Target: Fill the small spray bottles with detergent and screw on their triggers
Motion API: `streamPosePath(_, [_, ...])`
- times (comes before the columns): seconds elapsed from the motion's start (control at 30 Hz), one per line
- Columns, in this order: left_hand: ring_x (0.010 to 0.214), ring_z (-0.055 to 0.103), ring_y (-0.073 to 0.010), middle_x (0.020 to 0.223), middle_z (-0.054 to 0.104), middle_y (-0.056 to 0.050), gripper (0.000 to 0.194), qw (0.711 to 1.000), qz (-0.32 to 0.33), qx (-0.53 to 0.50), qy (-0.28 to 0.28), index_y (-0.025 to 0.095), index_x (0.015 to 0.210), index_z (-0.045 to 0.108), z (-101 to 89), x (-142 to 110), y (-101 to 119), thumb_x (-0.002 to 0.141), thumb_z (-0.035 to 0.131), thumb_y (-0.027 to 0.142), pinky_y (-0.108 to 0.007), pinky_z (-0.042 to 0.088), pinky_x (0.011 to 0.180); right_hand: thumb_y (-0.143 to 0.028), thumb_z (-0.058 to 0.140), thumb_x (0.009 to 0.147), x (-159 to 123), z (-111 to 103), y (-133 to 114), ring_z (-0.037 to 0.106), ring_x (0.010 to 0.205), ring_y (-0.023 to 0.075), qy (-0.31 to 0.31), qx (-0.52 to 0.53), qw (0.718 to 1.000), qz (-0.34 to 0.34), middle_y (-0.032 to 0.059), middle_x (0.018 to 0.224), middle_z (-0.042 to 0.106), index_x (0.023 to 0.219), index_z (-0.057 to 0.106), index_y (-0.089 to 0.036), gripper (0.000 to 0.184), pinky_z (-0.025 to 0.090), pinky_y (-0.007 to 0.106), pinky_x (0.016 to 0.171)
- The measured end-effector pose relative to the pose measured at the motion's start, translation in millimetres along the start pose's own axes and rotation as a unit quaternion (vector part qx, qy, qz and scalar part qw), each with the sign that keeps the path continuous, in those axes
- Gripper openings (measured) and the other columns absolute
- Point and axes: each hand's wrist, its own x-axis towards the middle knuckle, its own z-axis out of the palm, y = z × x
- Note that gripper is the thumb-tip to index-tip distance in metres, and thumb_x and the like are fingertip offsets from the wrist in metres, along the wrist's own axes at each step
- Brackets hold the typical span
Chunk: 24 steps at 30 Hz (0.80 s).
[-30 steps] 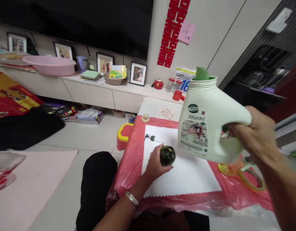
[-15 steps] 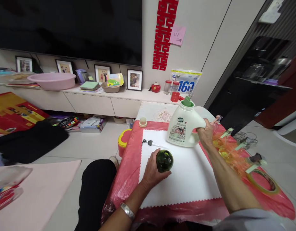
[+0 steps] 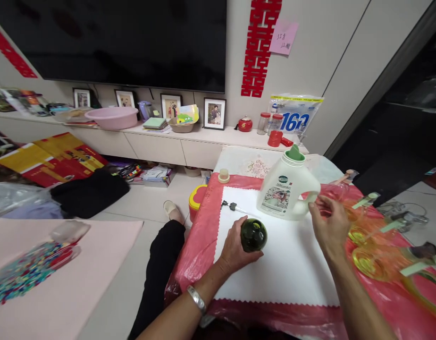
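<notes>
My left hand (image 3: 235,248) is wrapped round a dark green glass bottle (image 3: 254,234) that stands on a white cloth (image 3: 285,264) over the red-covered table (image 3: 200,245). A white detergent jug (image 3: 286,190) with a green spout stands upright at the cloth's far edge. My right hand (image 3: 329,224) hovers just right of the jug's handle, fingers apart and holding nothing. A small pump nozzle (image 3: 232,206) lies on the cloth to the left of the jug.
A small cream cap (image 3: 224,176) sits at the table's far left corner. Orange cellophane and tape rolls (image 3: 375,245) clutter the right side. A yellow and red stool (image 3: 197,200) stands on the floor beside the table. A pink basin (image 3: 113,117) rests on the low cabinet.
My right hand lowered the jug from the air onto the cloth's far edge, then let go of its handle. My left hand kept its hold on the green bottle.
</notes>
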Motion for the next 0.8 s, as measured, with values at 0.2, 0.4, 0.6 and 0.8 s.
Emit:
streamPosePath(0.2, [0.132, 0.049, -0.0382, 0.141, 0.051, -0.019, 0.111, 1.000, 0.009, 0.005, -0.002, 0.014, 0.141, 0.035, 2.1, 0.9, 1.4, 0.047, 0.092, 0.029, -0.056, 0.036, 0.115, -0.044, 0.054, 0.089, -16.9, 33.8, -77.7, 0.065, 0.093, 0.0177, -0.416, 0.075, 0.901, -0.102, 0.0079, 0.107, 0.068, 0.106, 0.068, -0.017, 0.035, 0.053, 0.027, 0.080])
streamPosePath(0.4, [0.131, 0.051, -0.0383, 0.140, 0.053, -0.015, 0.112, 1.000, 0.027, 0.009, 0.000, 0.020, 0.141, 0.036, 4.2, 2.9, -3.2, 0.046, 0.094, 0.032, -0.059, 0.038, 0.112, -0.023, 0.058, 0.093, 3.1, 107.3, -133.0, 0.061, 0.112, 0.0229, -0.552, -0.170, 0.789, -0.208, 0.0131, 0.122, 0.063, 0.129, 0.061, -0.012, 0.038, 0.046, 0.034, 0.099])
streamPosePath(0.6, [0.124, 0.054, -0.0384, 0.136, 0.056, -0.014, 0.111, 1.000, 0.019, -0.011, 0.003, 0.019, 0.138, 0.041, 3.8, 0.7, -3.3, 0.042, 0.094, 0.031, -0.059, 0.041, 0.109, -0.035, 0.064, 0.096, -22.5, 157.7, -143.6, 0.060, 0.109, 0.0196, -0.617, -0.281, 0.704, -0.212, 0.0088, 0.115, 0.062, 0.113, 0.063, -0.011, 0.029, 0.052, 0.041, 0.097])
streamPosePath(0.8, [0.129, 0.049, -0.0430, 0.138, 0.054, -0.017, 0.119, 1.000, -0.028, 0.000, -0.012, 0.017, 0.144, 0.038, 6.2, 7.5, -11.5, 0.038, 0.091, 0.028, -0.061, 0.036, 0.115, -0.027, 0.070, 0.090, -13.9, 155.0, -153.1, 0.062, 0.099, 0.0180, -0.614, -0.227, 0.726, -0.212, 0.0065, 0.102, 0.064, 0.099, 0.065, -0.010, 0.020, 0.053, 0.037, 0.092])
